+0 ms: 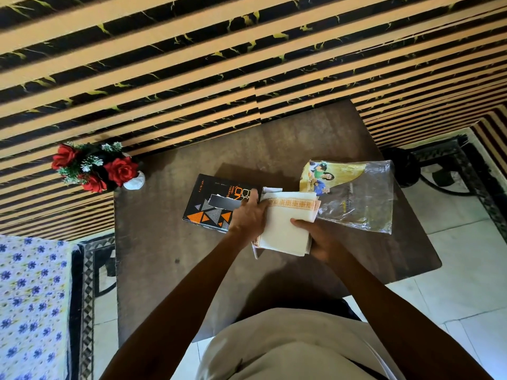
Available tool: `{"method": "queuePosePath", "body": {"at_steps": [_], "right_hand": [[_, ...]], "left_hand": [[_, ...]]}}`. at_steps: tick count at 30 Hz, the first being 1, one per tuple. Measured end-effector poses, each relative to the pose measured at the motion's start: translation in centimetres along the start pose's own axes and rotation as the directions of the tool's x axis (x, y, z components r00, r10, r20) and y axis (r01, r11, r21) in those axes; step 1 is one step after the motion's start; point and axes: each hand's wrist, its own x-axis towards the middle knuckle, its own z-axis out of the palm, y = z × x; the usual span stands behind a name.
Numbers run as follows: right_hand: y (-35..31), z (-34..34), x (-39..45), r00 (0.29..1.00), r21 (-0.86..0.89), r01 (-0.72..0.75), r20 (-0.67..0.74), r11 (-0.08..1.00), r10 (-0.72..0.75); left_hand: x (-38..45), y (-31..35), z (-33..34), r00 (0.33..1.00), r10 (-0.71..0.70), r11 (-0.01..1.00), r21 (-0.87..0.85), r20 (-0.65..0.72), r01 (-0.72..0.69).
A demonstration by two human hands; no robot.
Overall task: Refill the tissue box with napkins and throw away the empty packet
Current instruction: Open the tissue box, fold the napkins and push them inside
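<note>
Both hands grip the napkin stack [285, 229] above the worktop [170, 242]: left hand [248, 218] at the tissue box [216, 204] end, right hand [319, 239] underneath, empty packet [356, 198] lying just beside.

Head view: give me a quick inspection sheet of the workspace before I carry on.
Surface: brown table, bare wood around the work.
Job's things: black box lying flat; napkins held at its right end; packet lying right of them, looks empty.
Clutter: roses at the table's far left corner.
Grippers: left hand and right hand both grip the napkins.
Cables: nothing seen.
Surroundings: striped wall behind; floral cloth at left; tiled floor at right.
</note>
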Motion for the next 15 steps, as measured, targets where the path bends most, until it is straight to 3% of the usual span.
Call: {"method": "queuePosePath", "body": {"at_steps": [4, 9, 13, 15], "right_hand": [[-0.6, 0.4, 0.6, 0.989, -0.068, 0.119, -0.076, 0.991, -0.124], [-0.5, -0.5, 0.2, 0.993, 0.074, 0.117, 0.025, 0.990, -0.119], [0.3, -1.1, 1.1, 0.994, -0.130, 0.046, -0.097, 0.990, -0.059], [0.4, -1.1, 1.9, 0.984, -0.219, 0.067, -0.147, 0.973, -0.101]], "left_hand": [[-0.6, -0.1, 0.2, 0.999, 0.051, 0.998, -0.040, 0.020, -0.050], [-1.1, -0.7, 0.4, 1.000, 0.006, 0.976, -0.218, -0.019, -0.010], [-1.7, -0.7, 0.4, 0.999, -0.018, 0.960, -0.281, -0.041, 0.005], [-1.8, -0.7, 0.4, 0.999, 0.012, 0.963, -0.268, -0.037, -0.021]]}}
